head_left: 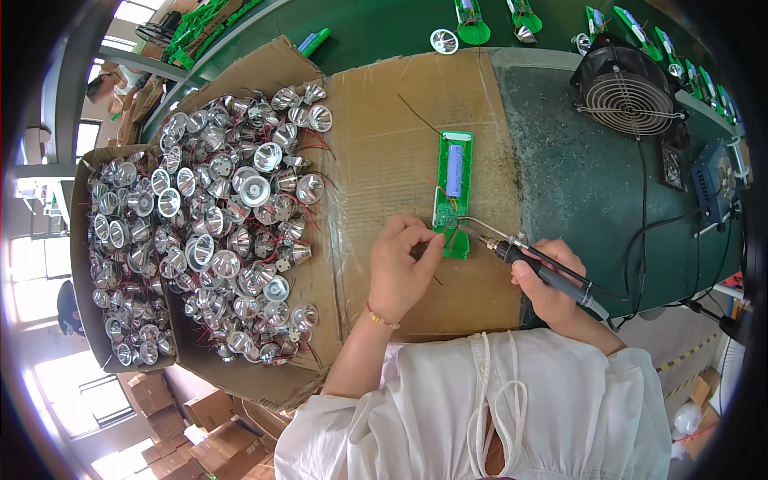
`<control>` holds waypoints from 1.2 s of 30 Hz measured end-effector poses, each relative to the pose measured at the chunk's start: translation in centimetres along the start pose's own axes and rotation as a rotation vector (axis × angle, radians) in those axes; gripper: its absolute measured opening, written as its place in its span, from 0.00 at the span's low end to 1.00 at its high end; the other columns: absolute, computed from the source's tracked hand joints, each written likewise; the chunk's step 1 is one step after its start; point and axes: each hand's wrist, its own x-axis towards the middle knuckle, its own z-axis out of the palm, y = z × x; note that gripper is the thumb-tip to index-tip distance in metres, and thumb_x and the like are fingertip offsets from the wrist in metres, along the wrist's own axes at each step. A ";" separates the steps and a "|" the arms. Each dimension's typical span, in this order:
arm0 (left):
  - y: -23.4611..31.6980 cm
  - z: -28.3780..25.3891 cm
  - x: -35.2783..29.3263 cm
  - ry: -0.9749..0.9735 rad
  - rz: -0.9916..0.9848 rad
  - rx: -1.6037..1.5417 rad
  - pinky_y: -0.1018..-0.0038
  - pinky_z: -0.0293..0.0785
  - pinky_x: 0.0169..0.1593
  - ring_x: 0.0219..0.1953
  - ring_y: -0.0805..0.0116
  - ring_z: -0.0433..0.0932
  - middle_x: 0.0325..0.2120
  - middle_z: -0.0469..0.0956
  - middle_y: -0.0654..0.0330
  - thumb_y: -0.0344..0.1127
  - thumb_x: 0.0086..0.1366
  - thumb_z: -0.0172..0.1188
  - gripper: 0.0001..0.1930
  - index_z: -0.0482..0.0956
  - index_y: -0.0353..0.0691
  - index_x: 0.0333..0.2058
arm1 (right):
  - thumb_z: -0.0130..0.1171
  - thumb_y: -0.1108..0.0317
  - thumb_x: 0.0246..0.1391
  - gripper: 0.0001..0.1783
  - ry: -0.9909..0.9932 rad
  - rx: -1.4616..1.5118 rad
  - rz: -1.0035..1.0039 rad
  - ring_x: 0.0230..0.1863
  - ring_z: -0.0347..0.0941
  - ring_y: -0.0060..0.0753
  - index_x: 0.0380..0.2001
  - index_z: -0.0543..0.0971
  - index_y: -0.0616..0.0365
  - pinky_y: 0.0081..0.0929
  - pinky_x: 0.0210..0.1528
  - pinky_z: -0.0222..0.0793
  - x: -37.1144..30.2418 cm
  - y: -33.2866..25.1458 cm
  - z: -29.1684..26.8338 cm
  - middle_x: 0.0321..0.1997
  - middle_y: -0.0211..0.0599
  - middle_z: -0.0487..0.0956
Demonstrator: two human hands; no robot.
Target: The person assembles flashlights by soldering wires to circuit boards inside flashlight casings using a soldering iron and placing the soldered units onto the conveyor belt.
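A green flashlight housing (444, 164) lies on the cardboard sheet in front of me. It holds a purple cylindrical battery (454, 170) and, below that, a small circuit board (448, 214) with red wires. My left hand (404, 260) is beside the housing's lower left edge, thumb and index finger pinched on a thin wire near the board. In my right hand (552, 280) is a soldering iron (532, 268) with a black and grey handle and a thin metal tube along it. Its tip points at the board; whether they touch is hard to tell.
Left of me, cardboard boxes (320, 356) hold many silver reflector cups (254, 190) with red wires. A black fan (628, 100) and a blue soldering station (712, 180) stand on the right. More green housings (472, 28) line the far side. A cable (640, 240) crosses the green mat.
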 end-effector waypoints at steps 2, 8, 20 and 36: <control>-0.1 0.2 0.0 0.002 0.000 0.004 0.77 0.67 0.26 0.23 0.69 0.71 0.27 0.70 0.58 0.28 0.52 0.60 0.04 0.76 0.34 0.24 | 0.58 0.74 0.47 0.09 -0.020 -0.023 0.012 0.20 0.72 0.23 0.26 0.67 0.64 0.20 0.22 0.68 -0.1 -0.1 -0.2 0.20 0.38 0.73; -0.4 0.2 0.0 0.023 0.031 0.016 0.77 0.67 0.26 0.22 0.69 0.70 0.25 0.70 0.59 0.28 0.51 0.60 0.04 0.76 0.35 0.23 | 0.55 0.74 0.49 0.08 0.106 0.126 0.008 0.20 0.70 0.21 0.27 0.66 0.63 0.19 0.23 0.69 -0.3 -0.7 -0.1 0.21 0.37 0.72; 0.2 -1.4 -0.7 0.114 -0.046 -0.172 0.78 0.71 0.36 0.33 0.68 0.75 0.32 0.74 0.55 0.28 0.52 0.61 0.08 0.79 0.35 0.32 | 0.57 0.73 0.49 0.09 0.160 0.154 0.000 0.20 0.68 0.20 0.28 0.67 0.63 0.18 0.23 0.65 -0.3 -0.3 -0.3 0.19 0.36 0.73; -0.2 -0.2 0.3 -0.045 -0.060 -0.043 0.74 0.67 0.32 0.28 0.65 0.72 0.25 0.72 0.58 0.29 0.50 0.63 0.05 0.77 0.35 0.21 | 0.57 0.75 0.47 0.09 0.059 0.109 0.082 0.21 0.71 0.21 0.28 0.67 0.64 0.18 0.23 0.68 -0.3 -0.2 0.6 0.22 0.38 0.73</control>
